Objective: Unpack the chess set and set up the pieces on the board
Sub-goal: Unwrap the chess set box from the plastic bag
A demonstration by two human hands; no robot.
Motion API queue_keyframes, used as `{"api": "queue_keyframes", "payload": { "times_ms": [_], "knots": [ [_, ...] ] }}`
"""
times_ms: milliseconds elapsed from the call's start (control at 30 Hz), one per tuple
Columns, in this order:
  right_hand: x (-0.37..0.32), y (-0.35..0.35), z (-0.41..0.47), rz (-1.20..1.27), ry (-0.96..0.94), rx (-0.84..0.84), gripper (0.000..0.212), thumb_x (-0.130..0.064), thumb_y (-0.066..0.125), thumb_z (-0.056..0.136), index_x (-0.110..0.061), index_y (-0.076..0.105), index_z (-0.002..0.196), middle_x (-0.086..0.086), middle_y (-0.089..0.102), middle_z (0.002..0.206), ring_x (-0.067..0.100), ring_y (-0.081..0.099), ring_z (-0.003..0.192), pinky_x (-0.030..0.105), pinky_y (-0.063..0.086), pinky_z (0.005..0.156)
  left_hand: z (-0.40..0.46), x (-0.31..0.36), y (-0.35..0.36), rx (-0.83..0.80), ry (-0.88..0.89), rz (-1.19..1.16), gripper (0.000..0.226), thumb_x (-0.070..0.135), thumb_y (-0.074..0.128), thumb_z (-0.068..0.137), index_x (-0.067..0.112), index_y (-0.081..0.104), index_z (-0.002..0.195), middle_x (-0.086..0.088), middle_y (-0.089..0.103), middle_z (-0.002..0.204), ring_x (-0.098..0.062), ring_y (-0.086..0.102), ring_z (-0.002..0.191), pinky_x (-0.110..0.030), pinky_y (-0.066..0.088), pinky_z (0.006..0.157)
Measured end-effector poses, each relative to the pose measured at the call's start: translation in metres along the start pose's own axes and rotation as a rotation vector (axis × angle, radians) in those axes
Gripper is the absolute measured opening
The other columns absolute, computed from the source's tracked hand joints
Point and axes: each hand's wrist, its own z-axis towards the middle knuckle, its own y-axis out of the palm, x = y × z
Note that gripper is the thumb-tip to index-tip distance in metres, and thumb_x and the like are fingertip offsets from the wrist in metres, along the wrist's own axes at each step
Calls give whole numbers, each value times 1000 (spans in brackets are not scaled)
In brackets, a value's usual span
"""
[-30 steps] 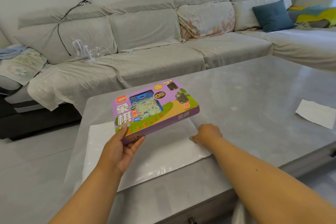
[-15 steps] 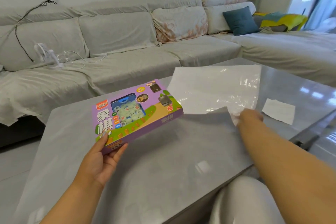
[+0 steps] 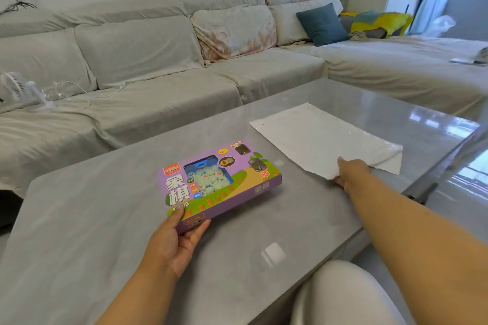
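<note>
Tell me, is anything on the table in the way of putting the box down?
Nothing visible. The left hand holds the box over bare table. The white sheet lies flat off to the right, apart from the box, with the right hand gripping its near edge.

The tabletop (image 3: 105, 219) is grey, smooth and glossy. The box (image 3: 220, 185) is printed cardboard. The white sheet (image 3: 317, 137) looks thin and crinkled. The sofa (image 3: 158, 92) cover is matt cloth.
</note>
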Motion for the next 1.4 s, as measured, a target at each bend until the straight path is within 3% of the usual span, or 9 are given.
{"api": "queue_keyframes", "payload": {
  "times_ms": [100, 167, 267, 367, 600, 767, 967, 1200, 1400],
  "knots": [
    [-4, 2, -9, -325, 13, 258, 65, -40, 47, 93, 5, 30, 137, 24, 34, 140, 37, 39, 123, 44, 36, 100, 1, -4, 0, 10, -17, 4, 14, 14, 58, 92, 9, 58, 104, -13, 74, 84, -27, 73, 72, -46, 59, 58],
    [-12, 12, -30, -389, -125, 352, 62, -43, 49, 92, 2, 34, 132, 22, 36, 137, 37, 36, 125, 45, 35, 100, 0, -4, -1, 19, -27, 14, 16, 14, 59, 91, 8, 58, 106, -14, 73, 92, -27, 73, 74, -44, 60, 57],
    [-18, 49, -54, -361, -320, -60, 36, -42, 46, 93, -7, 56, 95, 21, 58, 117, 34, 56, 101, 38, 43, 88, -5, -1, -3, 20, -41, 23, 16, 14, 59, 91, 8, 57, 106, -16, 69, 103, -30, 71, 85, -47, 59, 61],
    [-15, 85, -87, -233, -216, -434, 30, -39, 48, 92, -11, 57, 86, 11, 63, 86, 23, 58, 73, 31, 48, 70, -15, 7, -13, 25, -58, 24, 16, 14, 59, 91, 7, 57, 105, -18, 69, 105, -34, 67, 98, -51, 57, 66],
    [2, 135, -134, 110, -17, -603, 10, -10, 64, 85, -3, 60, 79, 5, 63, 47, 13, 58, 34, 19, 47, 37, -39, 32, -67, 53, 19, 104, 25, 13, 56, 93, 7, 56, 116, -18, 70, 104, -30, 71, 85, -40, 60, 58],
    [6, 143, -146, 4, -7, -546, 34, 1, 69, 78, 7, 51, 107, 23, 63, 80, 25, 61, 46, 30, 52, 40, -47, 38, -85, 77, 47, 191, 19, 13, 55, 94, 7, 56, 112, -16, 72, 97, -30, 69, 89, -43, 60, 64],
    [5, 143, -159, -146, -125, -481, 31, -6, 79, 73, -1, 48, 70, 21, 62, 85, 31, 63, 75, 44, 54, 75, -49, 42, -99, 100, 55, 202, 19, 15, 55, 94, 8, 57, 112, -17, 72, 97, -28, 71, 81, -43, 60, 66],
    [-8, 133, -153, 175, 40, -589, 31, 1, 28, 90, 1, 58, 83, 17, 60, 72, 22, 59, 53, 24, 49, 39, -46, 41, -99, 108, 59, 202, 19, 17, 54, 95, 8, 56, 111, -18, 71, 103, -32, 68, 93, -45, 59, 69],
    [11, 143, -156, -170, -20, -542, 27, -4, 56, 88, -6, 49, 62, 12, 50, 61, 11, 45, 29, 12, 32, 31, -45, 41, -97, 116, 75, 212, 20, 25, 50, 97, 10, 57, 109, -17, 70, 101, -29, 70, 84, -42, 60, 67]
  ]
}}
